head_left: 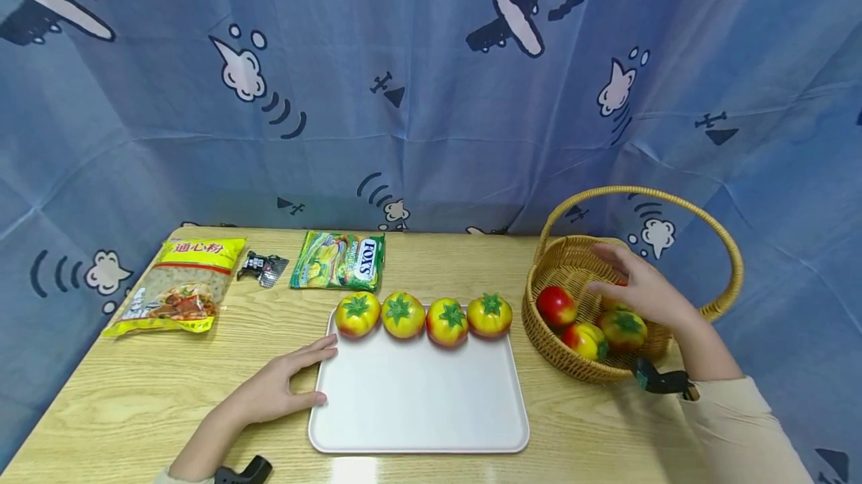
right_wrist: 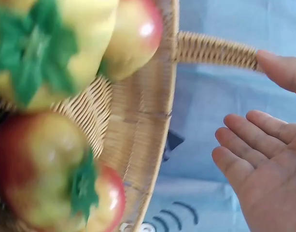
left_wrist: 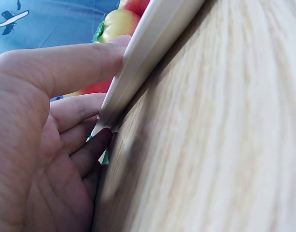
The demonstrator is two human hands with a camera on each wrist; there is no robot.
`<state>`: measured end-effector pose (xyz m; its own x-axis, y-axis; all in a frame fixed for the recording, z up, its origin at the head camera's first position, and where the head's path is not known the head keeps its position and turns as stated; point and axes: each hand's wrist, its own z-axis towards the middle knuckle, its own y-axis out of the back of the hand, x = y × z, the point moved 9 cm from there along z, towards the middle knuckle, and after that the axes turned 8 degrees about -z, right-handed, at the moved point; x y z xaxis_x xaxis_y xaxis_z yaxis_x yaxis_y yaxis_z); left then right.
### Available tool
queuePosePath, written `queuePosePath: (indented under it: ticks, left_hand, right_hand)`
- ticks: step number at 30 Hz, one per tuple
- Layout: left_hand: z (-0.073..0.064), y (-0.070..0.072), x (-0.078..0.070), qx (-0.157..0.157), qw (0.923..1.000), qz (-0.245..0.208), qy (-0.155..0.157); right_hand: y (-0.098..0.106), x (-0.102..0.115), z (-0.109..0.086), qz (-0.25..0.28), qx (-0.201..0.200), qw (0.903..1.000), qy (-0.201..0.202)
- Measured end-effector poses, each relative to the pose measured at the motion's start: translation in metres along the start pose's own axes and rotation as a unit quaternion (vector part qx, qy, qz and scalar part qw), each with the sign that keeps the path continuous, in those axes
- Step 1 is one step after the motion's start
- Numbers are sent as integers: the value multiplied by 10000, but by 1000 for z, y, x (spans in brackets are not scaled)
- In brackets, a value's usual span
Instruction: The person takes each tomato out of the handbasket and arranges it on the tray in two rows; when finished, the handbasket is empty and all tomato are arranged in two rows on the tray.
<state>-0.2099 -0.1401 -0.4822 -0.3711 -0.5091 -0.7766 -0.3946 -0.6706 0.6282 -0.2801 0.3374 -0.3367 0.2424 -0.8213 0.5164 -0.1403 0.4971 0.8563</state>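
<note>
A white rectangular tray (head_left: 420, 402) lies on the table with several yellow-red, persimmon-like fruits (head_left: 402, 315) with green leafy caps in a row along its far edge. My left hand (head_left: 279, 387) rests at the tray's left rim, thumb and fingertips touching it with fingers fairly straight. To the right stands a wicker basket (head_left: 572, 366) holding more of these fruits (head_left: 591, 340), some turned red side up. Over the basket, under its arched handle (head_left: 629, 190), my right hand (head_left: 640, 286) hovers with fingers extended and nothing in it. The right wrist view shows its palm bare.
At the back left lie a yellow bag of pasta (head_left: 182, 282), a small black-and-silver packet (head_left: 263, 268) and a green Fox's candy bag (head_left: 340, 259). A blue curtain (head_left: 431, 95) with airplane prints hangs behind the wooden table (head_left: 121, 409).
</note>
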Motion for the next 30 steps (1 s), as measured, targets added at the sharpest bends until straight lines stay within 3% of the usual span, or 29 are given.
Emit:
queuePosePath:
  ticks: [5, 17, 30]
  left_hand:
    - [-1, 0, 0, -11, 10000, -11, -12]
    - [0, -1, 0, -57, 9999, 15, -132]
    - [0, -2, 3, -9, 10000, -59, -79]
  right_hand:
    - [0, -17, 7, -193, 290, 9993, -135]
    - [-8, -40, 15, -575, 950, 9938, 2]
    - [-17, -66, 16, -1288, 1726, 9762, -272]
